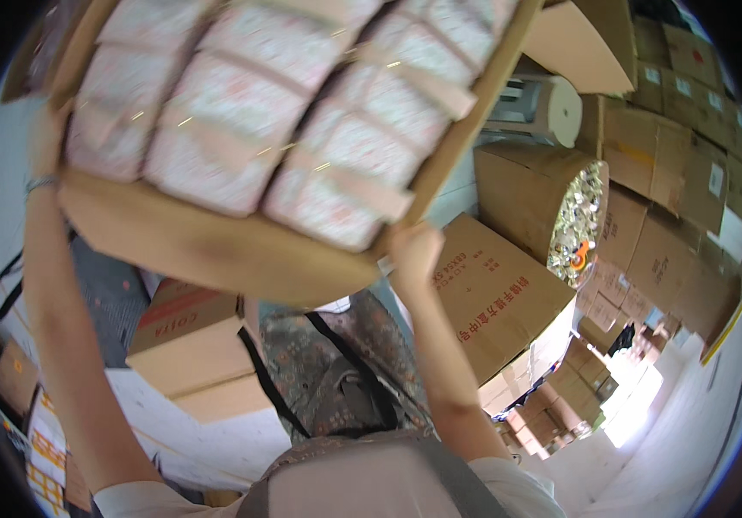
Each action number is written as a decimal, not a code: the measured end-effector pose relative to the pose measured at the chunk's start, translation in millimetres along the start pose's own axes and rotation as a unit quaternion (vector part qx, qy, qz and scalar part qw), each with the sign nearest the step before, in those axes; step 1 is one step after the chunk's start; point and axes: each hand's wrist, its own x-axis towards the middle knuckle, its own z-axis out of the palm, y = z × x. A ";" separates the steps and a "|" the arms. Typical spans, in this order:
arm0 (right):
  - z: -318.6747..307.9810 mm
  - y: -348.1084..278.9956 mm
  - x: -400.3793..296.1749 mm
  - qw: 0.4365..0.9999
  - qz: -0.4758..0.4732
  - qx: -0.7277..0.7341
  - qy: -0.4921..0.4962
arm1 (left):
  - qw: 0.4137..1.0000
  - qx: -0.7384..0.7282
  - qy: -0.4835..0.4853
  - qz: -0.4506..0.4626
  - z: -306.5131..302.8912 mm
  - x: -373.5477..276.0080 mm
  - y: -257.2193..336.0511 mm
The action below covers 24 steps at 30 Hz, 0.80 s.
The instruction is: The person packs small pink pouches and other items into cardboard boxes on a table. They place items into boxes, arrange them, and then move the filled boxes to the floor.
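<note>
A large open cardboard carton (209, 243) is held up before me, tilted in the view and slightly blurred. Rows of pale pink, floral-patterned boxes (232, 129) fill it, with light pink bands and thin gold-coloured pieces across them. My left hand (51, 139) grips the carton's left side near the corner, its fingers mostly hidden by the wall. At the right near corner, my right hand (415, 252) is closed on the carton's edge. Below the carton are my patterned apron (345, 369) with black straps and a smaller closed carton (203, 349).
To the right stands a closed carton (507, 291) with red printing. Behind it, another carton (520, 188) holds shiny gold-coloured pieces (575, 217) and an orange-handled tool (580, 256). A beige-and-grey machine (539, 110) is farther back. Stacked cartons (662, 259) line the right side.
</note>
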 end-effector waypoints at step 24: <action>-88.1 255.3 166.2 0.965 -0.235 0.023 -0.112 | 0.935 0.045 -0.017 -0.352 61.3 -440.3 256.3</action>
